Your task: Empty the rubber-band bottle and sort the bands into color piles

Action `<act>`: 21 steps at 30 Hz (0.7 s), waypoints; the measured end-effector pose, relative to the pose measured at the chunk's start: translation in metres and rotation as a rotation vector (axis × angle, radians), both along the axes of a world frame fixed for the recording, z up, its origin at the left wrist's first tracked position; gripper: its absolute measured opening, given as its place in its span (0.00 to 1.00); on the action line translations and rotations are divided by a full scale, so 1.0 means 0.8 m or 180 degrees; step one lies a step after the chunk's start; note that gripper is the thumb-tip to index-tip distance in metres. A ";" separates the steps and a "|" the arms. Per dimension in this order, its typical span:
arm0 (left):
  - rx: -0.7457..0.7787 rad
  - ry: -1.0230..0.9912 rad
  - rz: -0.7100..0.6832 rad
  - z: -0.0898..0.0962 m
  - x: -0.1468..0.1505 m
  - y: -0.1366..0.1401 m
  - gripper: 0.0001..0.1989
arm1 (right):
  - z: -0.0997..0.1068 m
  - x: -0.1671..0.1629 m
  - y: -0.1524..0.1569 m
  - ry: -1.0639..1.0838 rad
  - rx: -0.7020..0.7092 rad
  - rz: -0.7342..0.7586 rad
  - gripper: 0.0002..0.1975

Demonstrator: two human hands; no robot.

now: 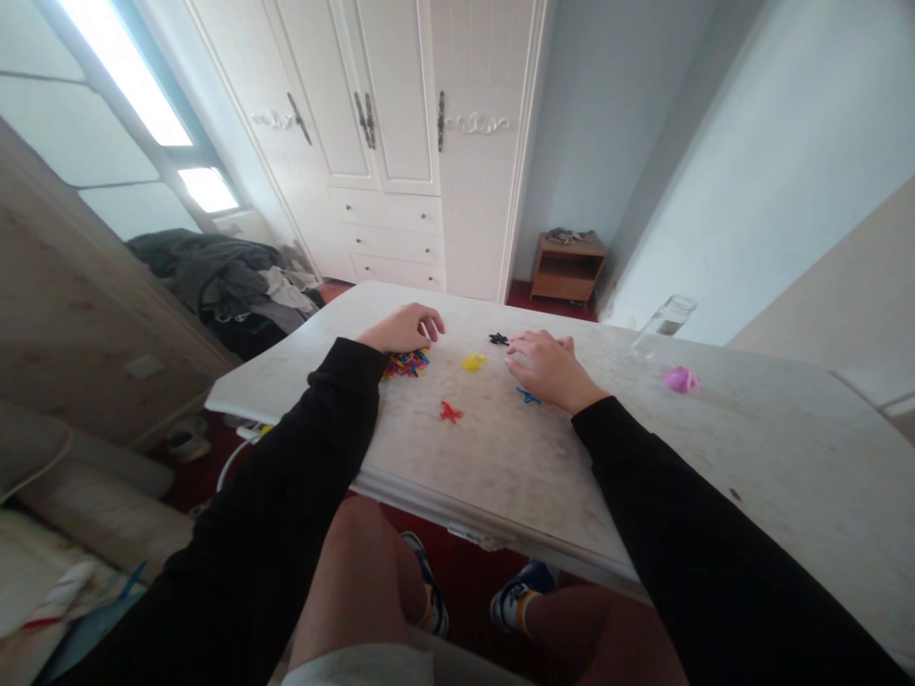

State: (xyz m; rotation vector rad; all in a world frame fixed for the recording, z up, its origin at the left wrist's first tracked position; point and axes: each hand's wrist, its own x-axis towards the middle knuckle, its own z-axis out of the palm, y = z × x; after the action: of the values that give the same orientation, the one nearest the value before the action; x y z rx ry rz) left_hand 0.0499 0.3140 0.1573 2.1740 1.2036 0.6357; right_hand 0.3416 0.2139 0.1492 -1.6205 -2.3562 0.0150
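My left hand [406,329] hovers at the far side of a mixed heap of small, thin coloured pieces [407,364], its fingers bent and a little apart, with nothing visible in them. On the right, my right hand [549,370] is curled with its fingertips close together beside a small black pile [498,339]; whatever it may hold is hidden. Partly under that hand lies a small blue pile [527,395]. Between the hands is a yellow pile [473,362], and a red pile [450,412] lies nearer me. The pieces are too small to name surely.
The white table [457,467] carries a clear glass jar [664,324], tilted in view, and a pink-purple lump [681,380] at the right. Beyond stand a white wardrobe [400,143] and a small wooden cabinet [570,267]. Dark clothes [214,267] are heaped at the left.
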 end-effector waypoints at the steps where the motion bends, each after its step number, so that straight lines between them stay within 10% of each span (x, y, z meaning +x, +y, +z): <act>1: -0.0025 -0.0023 0.0036 0.000 0.001 0.000 0.17 | 0.000 0.000 0.000 -0.0023 -0.0014 -0.0008 0.15; 21: -0.0132 0.0082 -0.0075 0.002 -0.003 0.000 0.18 | -0.002 -0.001 -0.001 0.0019 -0.0077 0.0023 0.15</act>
State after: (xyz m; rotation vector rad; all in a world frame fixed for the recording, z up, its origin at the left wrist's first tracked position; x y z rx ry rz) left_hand 0.0472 0.3138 0.1589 2.1648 1.1923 0.5699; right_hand 0.3405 0.2135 0.1477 -1.6208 -2.3664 0.0501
